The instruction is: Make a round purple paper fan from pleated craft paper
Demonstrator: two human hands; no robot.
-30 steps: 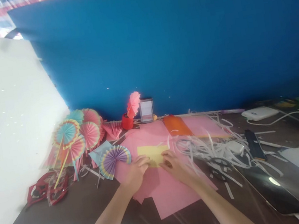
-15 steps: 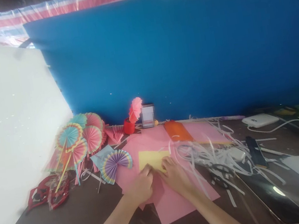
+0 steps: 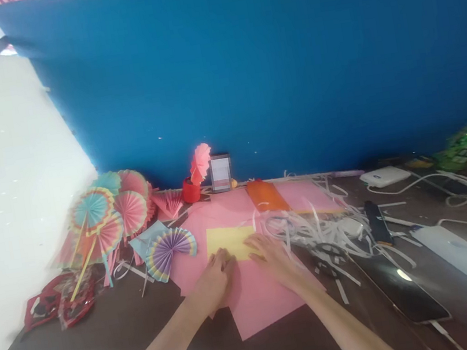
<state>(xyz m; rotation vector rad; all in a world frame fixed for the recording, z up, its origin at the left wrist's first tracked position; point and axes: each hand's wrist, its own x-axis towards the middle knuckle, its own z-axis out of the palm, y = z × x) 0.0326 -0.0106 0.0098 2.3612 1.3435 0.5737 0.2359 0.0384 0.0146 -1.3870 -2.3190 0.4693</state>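
A yellow sheet of paper lies on large pink sheets in front of me. My left hand rests on its lower left part, fingers slightly bent and a little apart. Over its right part my right hand lies with fingers stretched out and spread. The sheet's near edge is partly hidden under both hands. Left of the paper stands a half-round pleated paper fan in purple, yellow and blue.
Finished paper fans and red-trimmed packets are at left. An orange sheet lies behind the yellow one. Right are tangled white paper strips, a phone, a white device and cables. A blue panel stands behind.
My fingers were bunched at the yellow paper's near edge; now the right ones are spread flat on it and the left ones have loosened. The view has shifted slightly to the right and down.
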